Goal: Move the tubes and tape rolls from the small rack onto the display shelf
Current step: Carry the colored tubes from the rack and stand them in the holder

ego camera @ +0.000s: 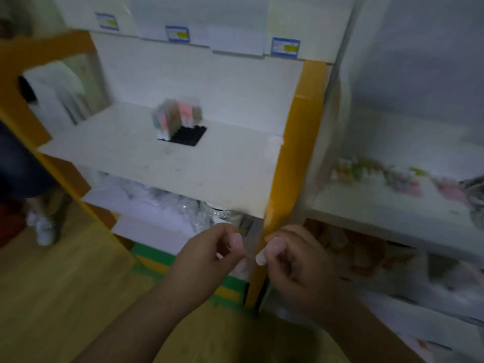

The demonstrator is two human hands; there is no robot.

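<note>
Frame blurry. Black rack sits mid white shelf, pastel tubes standing at its back-left part; tape rolls can't be made out. Three blue-edged price tags with yellow patches on the shelf edge above, writing unreadable. Left hand and right hand low in front of the shelf, close together, apart from the rack. Each grip curled, fingertips pressed to thumb; can't tell whether anything is pinched. Yellow post on the right of the shelf.

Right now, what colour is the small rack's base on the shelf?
Black, seen in the head view: the small rack.
</note>
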